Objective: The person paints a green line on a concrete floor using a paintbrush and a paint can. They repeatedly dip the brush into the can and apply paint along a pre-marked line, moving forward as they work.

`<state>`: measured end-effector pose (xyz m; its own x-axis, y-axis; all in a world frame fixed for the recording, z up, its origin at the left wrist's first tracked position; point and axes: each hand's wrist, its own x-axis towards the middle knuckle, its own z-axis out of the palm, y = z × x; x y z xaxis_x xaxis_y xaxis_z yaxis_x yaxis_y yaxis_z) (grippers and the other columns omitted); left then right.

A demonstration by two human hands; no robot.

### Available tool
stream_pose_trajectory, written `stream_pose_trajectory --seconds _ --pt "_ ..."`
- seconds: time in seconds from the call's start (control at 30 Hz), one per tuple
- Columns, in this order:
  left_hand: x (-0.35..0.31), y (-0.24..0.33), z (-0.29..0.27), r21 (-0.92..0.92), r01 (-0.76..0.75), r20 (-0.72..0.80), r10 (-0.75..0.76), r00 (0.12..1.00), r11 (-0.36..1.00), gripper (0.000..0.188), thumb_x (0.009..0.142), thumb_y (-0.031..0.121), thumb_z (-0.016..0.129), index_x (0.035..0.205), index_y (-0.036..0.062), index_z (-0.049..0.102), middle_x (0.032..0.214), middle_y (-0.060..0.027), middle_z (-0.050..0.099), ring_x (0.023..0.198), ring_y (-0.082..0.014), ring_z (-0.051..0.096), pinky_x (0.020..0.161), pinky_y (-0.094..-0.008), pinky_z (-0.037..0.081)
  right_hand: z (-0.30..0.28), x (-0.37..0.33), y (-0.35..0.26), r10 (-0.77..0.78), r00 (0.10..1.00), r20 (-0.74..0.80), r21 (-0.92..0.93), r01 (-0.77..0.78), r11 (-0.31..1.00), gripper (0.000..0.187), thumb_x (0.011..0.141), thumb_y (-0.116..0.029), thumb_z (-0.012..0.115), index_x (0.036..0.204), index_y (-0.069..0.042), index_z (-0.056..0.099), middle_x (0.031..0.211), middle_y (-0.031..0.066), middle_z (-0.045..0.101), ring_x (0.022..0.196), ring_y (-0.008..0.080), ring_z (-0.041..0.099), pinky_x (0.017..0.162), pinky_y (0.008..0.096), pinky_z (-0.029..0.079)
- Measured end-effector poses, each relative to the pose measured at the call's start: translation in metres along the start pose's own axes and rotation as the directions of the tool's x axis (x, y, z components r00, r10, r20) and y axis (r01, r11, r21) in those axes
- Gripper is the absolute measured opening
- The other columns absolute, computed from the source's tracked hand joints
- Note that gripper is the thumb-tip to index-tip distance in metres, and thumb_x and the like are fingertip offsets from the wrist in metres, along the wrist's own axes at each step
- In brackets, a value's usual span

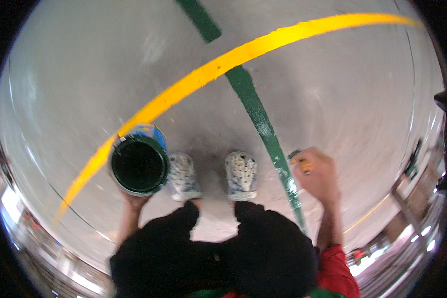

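Note:
My left hand [134, 199] holds a paint can [139, 166] from below, at the left of my feet. The can has a blue label on its side, and its open top shows dark green paint inside. In my right hand [317, 174], closed around its orange handle, is a paintbrush [305, 167]; a small dark part pokes out past the fingers, and the rest is hidden. This hand is just right of a dark green painted stripe [260, 119], whose near part shines as if wet.
A yellow line [243, 53] curves across the grey floor [109, 64], and another green stripe [201, 21] lies beyond it. My feet, in patterned clogs [242, 174], stand left of the near stripe. Blurred objects line the right and lower left rims.

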<state>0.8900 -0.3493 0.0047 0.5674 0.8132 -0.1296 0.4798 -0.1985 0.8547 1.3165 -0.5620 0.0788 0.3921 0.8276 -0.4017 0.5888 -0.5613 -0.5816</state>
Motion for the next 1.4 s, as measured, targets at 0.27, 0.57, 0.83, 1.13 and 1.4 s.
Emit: stream_pose_trajectory --seconds 0.27,0.57,0.83,1.13,1.4 --pt "0.112 0.243 -0.107 -0.026 0.033 0.148 -0.029 0.989 0.999 0.135 0.060 0.015 0.100 0.164 0.0147 0.014 0.163 -0.0140 0.034 0.148 -0.0293 0.040 0.125 -0.0484 0.035 -0.224 -0.090 -0.167 0.132 0.840 -0.526 0.632 0.282 0.722 0.035 0.084 0.000 0.079 0.118 0.002 0.069 0.112 0.0210 0.076 0.103 0.0308 0.076 0.089 0.0423 0.061" --pt "0.185 0.517 -0.177 -0.138 -0.309 0.457 0.337 0.823 0.941 0.126 0.063 0.017 0.098 0.161 0.0116 0.018 0.162 -0.0154 0.032 0.145 -0.0297 0.044 0.121 -0.0453 0.042 -0.384 -0.120 -0.393 -0.113 0.827 -0.551 0.597 0.485 0.639 0.028 0.079 0.001 0.076 0.106 0.001 0.067 0.119 0.0171 0.071 0.093 0.0318 0.068 0.076 0.0374 0.060" --pt "0.267 0.579 -0.240 -0.314 -0.065 0.715 0.281 0.641 0.947 0.094 0.088 0.025 0.085 0.159 0.0095 0.026 0.159 -0.0206 0.040 0.143 -0.0337 0.046 0.121 -0.0496 0.037 -0.420 -0.048 -0.539 -0.007 0.928 -0.373 0.326 0.139 0.935 0.032 0.075 -0.003 0.071 0.107 0.001 0.064 0.111 0.0128 0.066 0.112 0.0330 0.060 0.088 0.0429 0.057" --pt "0.488 0.653 -0.306 -0.378 -0.469 0.850 0.500 0.166 0.798 0.131 0.053 0.019 0.102 0.158 0.0035 0.025 0.148 -0.0160 0.043 0.139 -0.0353 0.045 0.116 -0.0483 0.040 -0.470 0.068 -0.666 0.379 0.783 -0.494 0.361 -0.213 0.908 0.037 0.074 -0.012 0.078 0.109 -0.004 0.067 0.107 0.0101 0.068 0.111 0.0325 0.063 0.090 0.0434 0.058" --pt "0.587 0.764 -0.215 -0.486 -0.618 0.847 0.508 -0.159 0.617 0.130 0.054 0.015 0.102 0.157 0.0039 0.023 0.149 -0.0219 0.046 0.138 -0.0368 0.051 0.117 -0.0496 0.041 -0.520 0.129 -0.625 0.531 0.374 -0.760 0.465 -0.256 0.847 0.030 0.075 -0.010 0.075 0.102 -0.003 0.065 0.099 0.0097 0.069 0.106 0.0299 0.063 0.087 0.0410 0.057"
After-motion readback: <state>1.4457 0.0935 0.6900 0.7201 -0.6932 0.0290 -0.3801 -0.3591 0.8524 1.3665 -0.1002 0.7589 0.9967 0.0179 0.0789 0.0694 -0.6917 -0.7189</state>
